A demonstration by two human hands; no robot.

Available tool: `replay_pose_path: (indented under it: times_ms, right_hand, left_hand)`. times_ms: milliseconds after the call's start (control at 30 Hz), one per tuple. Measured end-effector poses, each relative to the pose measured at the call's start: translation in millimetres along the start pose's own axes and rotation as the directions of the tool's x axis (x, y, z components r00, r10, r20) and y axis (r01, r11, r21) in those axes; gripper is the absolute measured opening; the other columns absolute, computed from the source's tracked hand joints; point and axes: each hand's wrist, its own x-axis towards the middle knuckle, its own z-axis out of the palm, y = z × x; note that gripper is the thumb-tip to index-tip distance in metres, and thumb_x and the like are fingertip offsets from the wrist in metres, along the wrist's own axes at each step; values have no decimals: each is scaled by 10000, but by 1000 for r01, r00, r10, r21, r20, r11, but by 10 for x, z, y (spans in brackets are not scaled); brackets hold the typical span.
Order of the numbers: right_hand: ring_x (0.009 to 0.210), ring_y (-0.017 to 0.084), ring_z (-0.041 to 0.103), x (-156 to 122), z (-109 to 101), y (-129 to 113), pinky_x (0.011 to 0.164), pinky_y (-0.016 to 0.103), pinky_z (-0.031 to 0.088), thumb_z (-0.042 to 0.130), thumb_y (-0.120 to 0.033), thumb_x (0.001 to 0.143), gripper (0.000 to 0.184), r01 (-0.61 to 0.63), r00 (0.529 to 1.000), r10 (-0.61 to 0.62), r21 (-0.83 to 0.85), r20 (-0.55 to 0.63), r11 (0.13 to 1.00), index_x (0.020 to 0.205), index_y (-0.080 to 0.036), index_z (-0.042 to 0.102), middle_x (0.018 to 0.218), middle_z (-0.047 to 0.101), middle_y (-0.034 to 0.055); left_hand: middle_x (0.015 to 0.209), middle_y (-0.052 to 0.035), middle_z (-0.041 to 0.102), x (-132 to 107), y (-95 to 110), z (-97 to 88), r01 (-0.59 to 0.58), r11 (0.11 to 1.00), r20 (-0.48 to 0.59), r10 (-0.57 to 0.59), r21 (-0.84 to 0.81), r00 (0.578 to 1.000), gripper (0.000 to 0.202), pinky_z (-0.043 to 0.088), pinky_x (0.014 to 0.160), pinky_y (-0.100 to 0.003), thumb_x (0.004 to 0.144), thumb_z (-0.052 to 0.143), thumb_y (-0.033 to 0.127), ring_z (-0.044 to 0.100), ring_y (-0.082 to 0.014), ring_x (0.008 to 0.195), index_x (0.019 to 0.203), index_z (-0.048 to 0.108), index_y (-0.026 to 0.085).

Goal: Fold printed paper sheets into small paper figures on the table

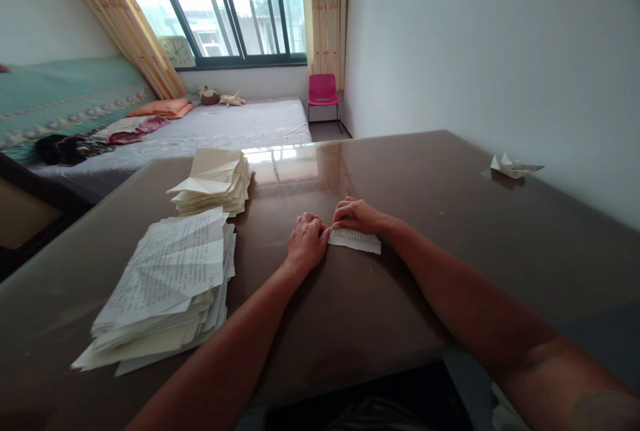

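A small folded piece of printed paper (pixel 356 240) lies on the brown table, with a ragged lower edge. My left hand (pixel 307 239) is closed at the paper's left end, its fingertips pressing on the corner. Over the upper edge, my right hand (pixel 357 214) pinches the paper with bent fingers. The two hands almost meet at the upper left corner, and they hide that part of the sheet. To the left of my left hand sits a tall stack of creased printed sheets (pixel 170 264).
Behind that stack is a pile of cream paper (pixel 217 178). A folded paper boat (pixel 514 166) stands at the table's right side near the white wall. Beyond the glossy brown table (pixel 400 171) are a bed (pixel 250 121) and a pink chair (pixel 323 90).
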Motion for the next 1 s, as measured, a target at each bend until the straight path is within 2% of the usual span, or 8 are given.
replay_pose_path:
  times_ms: [167,300,467,633,700,800,867,1000]
  right_hand:
    - [969,201,532,-20,-122,-160,820,303,378,675,-320,810,103,34,999,-29,-116,44,993,883,-294,743,947,660,25]
    - [788,155,571,-7,-307,-301,700,253,391,651,-220,797,73,13,999,-7,-131,45,991,796,-221,724,859,653,31]
    - [731,125,580,-126,-576,-315,693,223,428,593,-183,786,66,42,970,-25,65,-243,997,835,-173,637,833,636,17]
    - [862,165,598,-387,-342,-131,816,276,451,587,-150,742,133,32,889,41,152,-456,988,867,-194,595,917,650,33]
    - [882,171,599,-472,-163,-27,829,286,454,589,-135,721,149,27,925,36,160,-378,987,856,-197,588,933,647,38]
    - [888,161,598,-546,10,80,836,279,453,537,-94,719,161,31,956,15,153,-293,988,831,-200,583,953,636,38]
    - [892,155,598,-568,32,109,840,275,452,510,-76,720,184,44,960,-2,145,-279,988,832,-201,586,966,634,38]
    - [882,156,604,-591,-23,137,836,278,453,506,-67,721,202,45,955,6,166,-297,985,838,-205,595,954,647,35]
  left_hand:
    - [1025,-71,580,-25,-1,29,-43,998,-39,41,-43,998,146,459,893,-358,857,549,305,525,-220,1005,792,616,194]
    - [951,-56,576,2,-39,10,-46,961,-157,3,-272,988,176,494,800,-313,872,530,335,562,-180,904,802,588,185]
    - [964,-53,583,20,-83,-211,-100,851,-472,-185,-515,862,257,498,702,-251,925,436,395,575,-148,873,961,565,175]
    - [1083,-71,584,-52,-89,-459,-275,893,-593,11,-356,805,243,485,846,-306,938,425,344,541,-176,1039,1065,563,189]
    - [1097,-65,588,-67,-97,-469,-343,911,-501,193,-226,843,233,461,916,-342,907,494,369,520,-195,1074,1050,582,208]
    - [1105,-58,595,-67,-131,-392,-427,901,-193,407,-78,893,324,432,970,-392,813,616,457,507,-230,1084,1046,594,232]
    - [1161,-73,566,-62,-174,-327,-429,903,-53,427,-24,903,478,432,972,-420,729,692,487,487,-262,1118,1104,556,224]
    - [1138,-86,530,-50,-291,-257,-316,948,11,316,27,949,528,445,945,-426,698,716,440,492,-273,1108,1105,490,189]
